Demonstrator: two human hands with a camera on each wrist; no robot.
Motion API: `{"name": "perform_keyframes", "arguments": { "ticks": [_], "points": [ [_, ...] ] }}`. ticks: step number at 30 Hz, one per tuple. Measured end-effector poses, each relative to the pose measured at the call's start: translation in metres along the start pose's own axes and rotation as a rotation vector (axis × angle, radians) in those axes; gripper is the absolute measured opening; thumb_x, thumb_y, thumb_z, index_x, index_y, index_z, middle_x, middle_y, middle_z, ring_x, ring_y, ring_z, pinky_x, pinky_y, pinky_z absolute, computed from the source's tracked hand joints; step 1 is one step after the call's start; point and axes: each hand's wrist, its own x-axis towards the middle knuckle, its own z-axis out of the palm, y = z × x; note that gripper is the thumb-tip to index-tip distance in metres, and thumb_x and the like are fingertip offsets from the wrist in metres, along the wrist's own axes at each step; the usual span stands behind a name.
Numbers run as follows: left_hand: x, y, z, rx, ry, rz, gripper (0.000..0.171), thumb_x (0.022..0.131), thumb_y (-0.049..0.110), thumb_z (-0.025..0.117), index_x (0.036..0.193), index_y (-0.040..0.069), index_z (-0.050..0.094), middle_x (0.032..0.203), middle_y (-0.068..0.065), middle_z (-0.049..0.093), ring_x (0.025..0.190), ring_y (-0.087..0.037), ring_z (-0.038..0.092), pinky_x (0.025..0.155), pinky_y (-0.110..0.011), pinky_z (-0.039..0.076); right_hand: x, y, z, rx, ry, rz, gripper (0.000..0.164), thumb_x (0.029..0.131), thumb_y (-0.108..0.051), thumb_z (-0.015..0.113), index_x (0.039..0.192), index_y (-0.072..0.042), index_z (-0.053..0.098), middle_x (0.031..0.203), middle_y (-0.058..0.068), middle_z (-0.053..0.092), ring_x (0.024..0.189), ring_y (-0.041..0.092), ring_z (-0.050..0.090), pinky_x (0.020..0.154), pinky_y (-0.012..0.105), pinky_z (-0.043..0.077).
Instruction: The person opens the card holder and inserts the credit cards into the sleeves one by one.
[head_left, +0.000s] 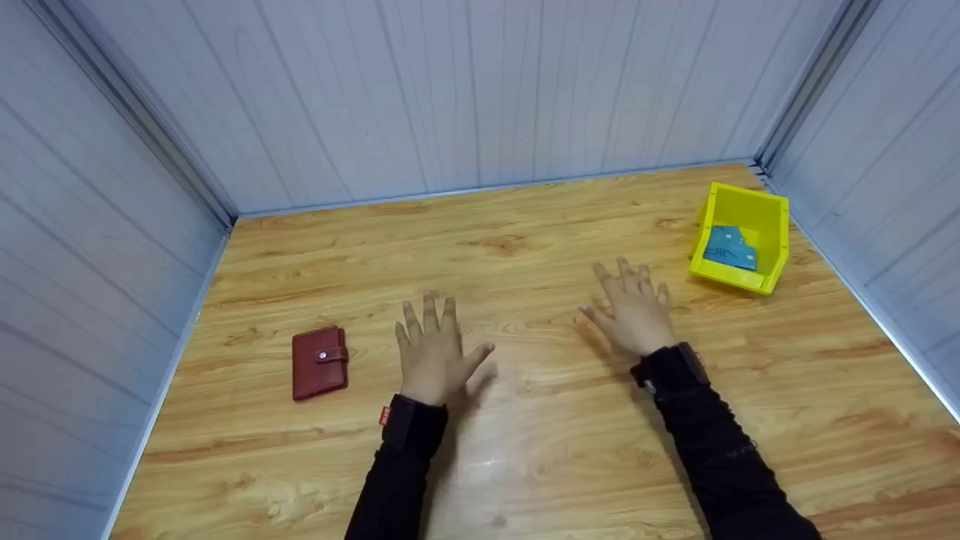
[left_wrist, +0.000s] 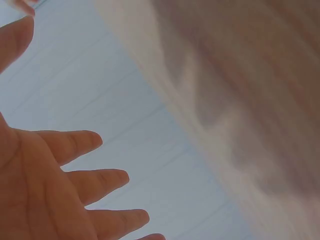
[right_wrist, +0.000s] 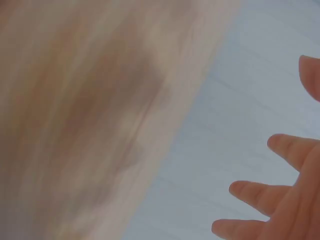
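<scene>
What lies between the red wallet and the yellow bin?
The head view shows the left hand, nearer the wallet, and the right hand, nearer the bin.

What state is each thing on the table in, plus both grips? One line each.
Red wallet: closed, lying flat, snap strap across its cover.
Yellow bin: open, with cards inside.
Blue cards: in the bin, overlapping.
Left grip: palm down, fingers spread, holding nothing.
Right grip: palm down, fingers spread, holding nothing.
</scene>
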Motion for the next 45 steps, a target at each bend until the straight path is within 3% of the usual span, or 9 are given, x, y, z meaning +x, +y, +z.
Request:
{"name": "perform_keyframes", "arguments": {
  "ticks": [7,13,20,27,31,38,45],
  "points": [
    [0.001,-0.011,-0.012,-0.021,-0.002,-0.040,0.101,0.083,0.068,0.060,0.156,0.011,0.023,0.162,-0.023,0.011,0.147,-0.051,0.005,0.117,-0.066,0.007,0.000,0.027,-0.031,0.003,0.110,0.030,0.078,0.096,-0.059,0.046,0.158,-0.022,0.016,0.162,0.026,0.008,0.146,0.053,0.000,0.110,0.075,0.002],
    [-0.003,-0.032,-0.022,0.016,-0.005,-0.094,0.104,0.080,0.070,0.062,0.157,0.012,0.022,0.162,-0.024,0.010,0.147,-0.051,0.000,0.114,-0.070,0.002,0.003,0.058,-0.051,0.014,0.148,0.073,0.080,0.096,-0.062,0.041,0.159,-0.024,0.009,0.162,0.025,0.000,0.144,0.057,-0.002,0.105,0.080,0.003],
    [-0.005,-0.073,-0.037,0.050,-0.036,-0.180,0.104,0.082,0.069,0.060,0.157,0.011,0.017,0.161,-0.027,0.007,0.145,-0.055,-0.002,0.112,-0.072,0.000,0.007,0.098,-0.063,-0.029,0.182,0.133,0.080,0.098,-0.056,0.044,0.158,-0.015,0.012,0.159,0.033,0.007,0.140,0.062,0.006,0.106,0.079,0.009],
    [-0.010,-0.117,-0.048,-0.014,-0.093,-0.256,0.107,0.085,0.069,0.057,0.158,0.007,0.009,0.160,-0.030,-0.005,0.142,-0.059,-0.010,0.110,-0.075,-0.001,0.015,0.127,-0.068,-0.054,0.115,0.195,0.082,0.097,-0.057,0.045,0.158,-0.013,0.012,0.157,0.035,0.007,0.139,0.064,0.003,0.109,0.075,0.006],
    [-0.012,-0.134,-0.053,-0.031,-0.132,-0.306,0.106,0.086,0.068,0.056,0.158,0.008,0.006,0.159,-0.032,-0.006,0.141,-0.062,-0.008,0.107,-0.078,0.006,0.019,0.137,-0.067,-0.060,0.070,0.207,0.081,0.097,-0.055,0.047,0.157,-0.012,0.015,0.157,0.036,0.008,0.138,0.065,0.003,0.110,0.074,0.004],
    [-0.011,-0.152,-0.056,-0.132,-0.242,-0.344,0.101,0.087,0.050,0.065,0.158,0.007,0.006,0.158,-0.034,-0.009,0.139,-0.065,0.001,0.097,-0.079,0.029,0.019,0.144,-0.064,-0.113,0.011,0.248,0.075,0.097,-0.053,0.050,0.153,-0.009,0.029,0.154,0.038,0.016,0.137,0.066,0.006,0.110,0.074,0.003],
    [-0.012,-0.159,-0.052,-0.185,-0.248,-0.322,0.083,0.090,0.031,0.062,0.155,0.001,0.019,0.157,-0.037,0.001,0.127,-0.067,0.026,0.094,-0.068,0.039,0.018,0.143,-0.057,-0.215,0.082,0.250,0.045,0.097,-0.021,0.058,0.138,-0.004,0.051,0.137,0.037,0.046,0.130,0.059,0.031,0.110,0.071,0.014]
  ]
}}
